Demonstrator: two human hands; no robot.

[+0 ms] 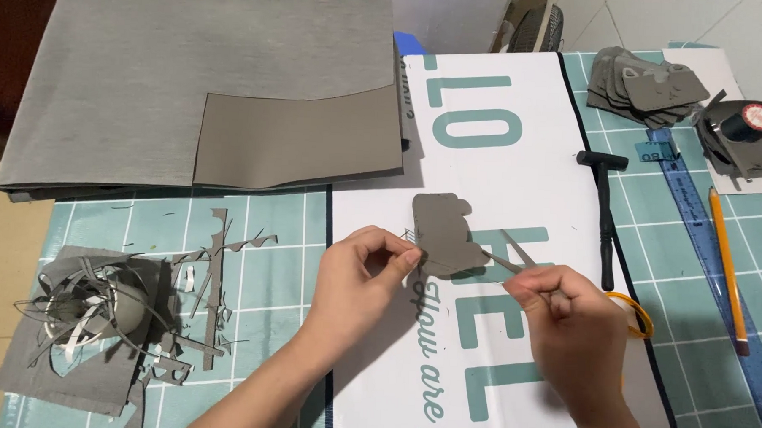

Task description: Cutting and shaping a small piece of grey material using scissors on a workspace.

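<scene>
My left hand (364,272) pinches the lower left edge of a grey cut-out fabric piece (444,229) with a wavy top edge, holding it above a white sheet with teal letters (501,167). My right hand (575,326) grips scissors (515,257) with an orange-yellow handle loop (635,311). The blades are apart, their tips at the piece's lower right edge.
A large grey fabric sheet (192,72) lies at the back left. Grey offcut strips and scraps (124,306) pile up at the left on a teal cutting mat (270,235). A black hammer (605,213), blue ruler (701,225), pencil (728,268), stacked cut pieces (647,84) and a tape roll (747,125) lie right.
</scene>
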